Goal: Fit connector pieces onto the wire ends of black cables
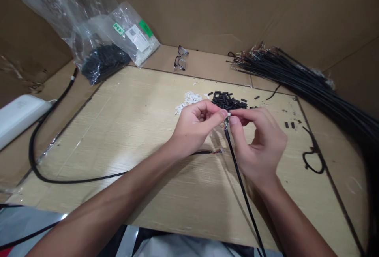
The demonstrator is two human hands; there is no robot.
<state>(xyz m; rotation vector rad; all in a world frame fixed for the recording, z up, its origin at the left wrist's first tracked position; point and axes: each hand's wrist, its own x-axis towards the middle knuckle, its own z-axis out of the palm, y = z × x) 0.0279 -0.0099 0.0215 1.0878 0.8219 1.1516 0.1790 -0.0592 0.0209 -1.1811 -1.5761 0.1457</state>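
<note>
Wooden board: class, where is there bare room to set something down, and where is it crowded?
Free: the board's left half, between the looping black cable and the left hand. Crowded: behind both hands, by the white pieces and black sleeves; the cable bundle fills the right.

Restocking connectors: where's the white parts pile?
Head view, centre of the board: the white parts pile lies just left of the black sleeve pile, beyond the left hand.

Tube pile [227,100] lies right of connector pile [188,100].
</note>
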